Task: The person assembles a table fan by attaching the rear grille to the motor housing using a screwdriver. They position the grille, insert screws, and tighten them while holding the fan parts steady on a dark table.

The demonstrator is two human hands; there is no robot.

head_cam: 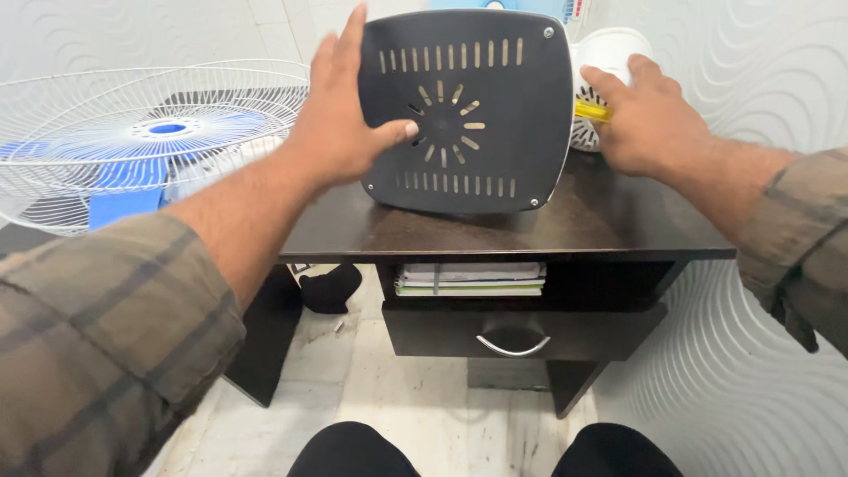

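A dark grey appliance base plate with rows of vent slots stands tilted on its edge on the dark wooden table, its slotted underside facing me. My left hand rests flat against its left edge, fingers spread and thumb on the plate. My right hand is at the plate's right side, closed around a yellow-handled tool, beside a white vented part behind the plate.
A white wire fan guard with blue blades lies at the left, level with the table. Under the tabletop are a shelf with stacked papers and a drawer with a metal handle. My knees show at the bottom.
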